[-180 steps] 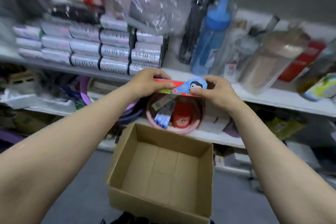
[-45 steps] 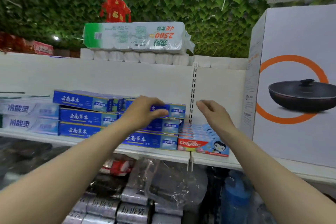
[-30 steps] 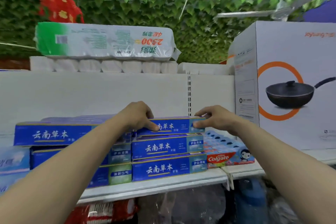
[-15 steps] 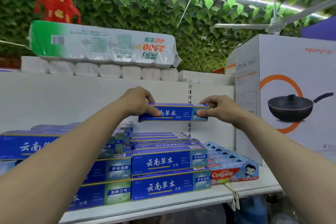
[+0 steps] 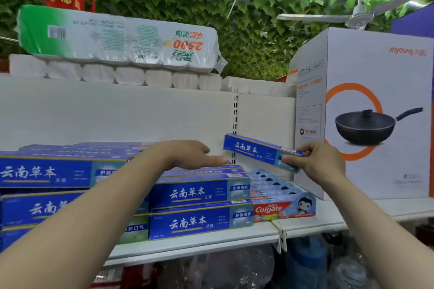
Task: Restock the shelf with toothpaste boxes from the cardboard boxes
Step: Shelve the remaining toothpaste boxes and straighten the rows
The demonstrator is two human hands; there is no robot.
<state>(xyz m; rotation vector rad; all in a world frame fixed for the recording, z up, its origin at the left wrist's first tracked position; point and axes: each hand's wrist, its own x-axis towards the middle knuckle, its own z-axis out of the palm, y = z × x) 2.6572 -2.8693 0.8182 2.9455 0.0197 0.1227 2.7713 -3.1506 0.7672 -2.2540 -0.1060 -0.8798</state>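
Note:
My right hand pinches the right end of a blue toothpaste box and holds it in the air, tilted, above the row of Colgate boxes. My left hand is off the box, fingers stretched out flat over the top of the blue toothpaste stack. More blue boxes are stacked further left on the white shelf. No cardboard box is in view.
A large white box with a pan picture stands on the shelf right of the Colgate row. Toilet paper packs lie on top of the shelf's back panel. Bottles and plastic-wrapped goods sit on the shelf below.
My left hand has let go of the blue box and dropped onto the stack. My right hand alone has carried the box right, over the Colgate row.

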